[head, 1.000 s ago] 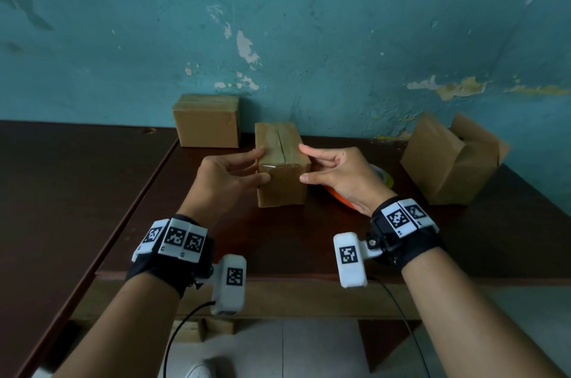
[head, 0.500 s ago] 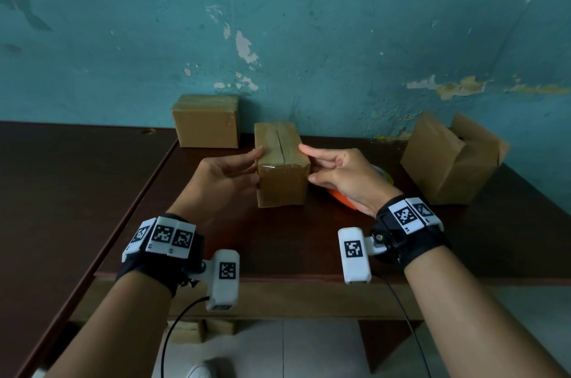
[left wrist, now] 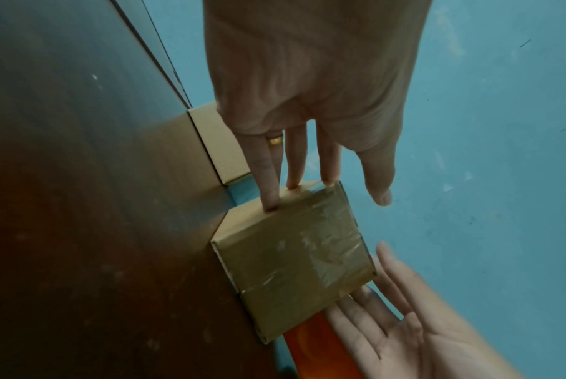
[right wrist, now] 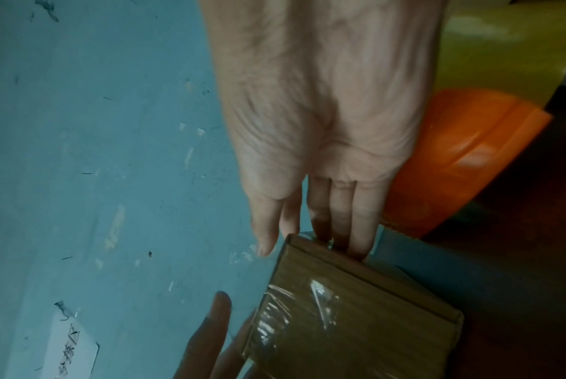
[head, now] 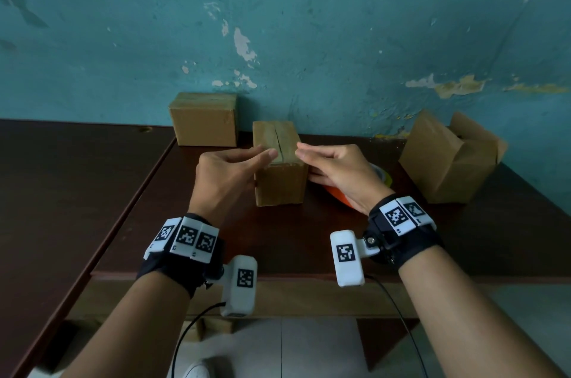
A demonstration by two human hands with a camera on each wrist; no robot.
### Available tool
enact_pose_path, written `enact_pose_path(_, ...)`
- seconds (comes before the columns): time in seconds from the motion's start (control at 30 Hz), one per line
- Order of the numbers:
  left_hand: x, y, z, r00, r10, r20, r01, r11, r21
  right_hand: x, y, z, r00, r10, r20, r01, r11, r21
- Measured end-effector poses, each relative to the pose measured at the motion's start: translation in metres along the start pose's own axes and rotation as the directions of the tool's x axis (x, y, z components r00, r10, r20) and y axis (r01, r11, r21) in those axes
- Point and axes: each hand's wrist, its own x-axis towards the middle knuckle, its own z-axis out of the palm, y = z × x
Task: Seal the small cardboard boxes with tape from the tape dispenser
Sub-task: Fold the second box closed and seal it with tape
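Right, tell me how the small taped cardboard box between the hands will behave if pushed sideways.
The small taped cardboard box probably slides easily; the dark wooden table looks smooth. Standing tall on a narrow base, it may tip. The glossy tape could feel slippery.
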Motion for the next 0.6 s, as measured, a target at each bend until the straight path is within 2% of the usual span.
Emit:
enact_pose_path(0.33,0.007,-0.010,-0.005,1.000,0.027,0.001,-0.027,0.991,0.129,-0.003,0.002,-0.003,0.999,-0.009,0.050,0.006,0.999,0.050)
enact_pose_path(0.6,0.009,-0.011,-0.007,1.000,0.025,0.018,-0.027,0.992,0.122,0.002,0.010,-0.007,0.996,-0.028,0.080,0.027,0.999,0.021)
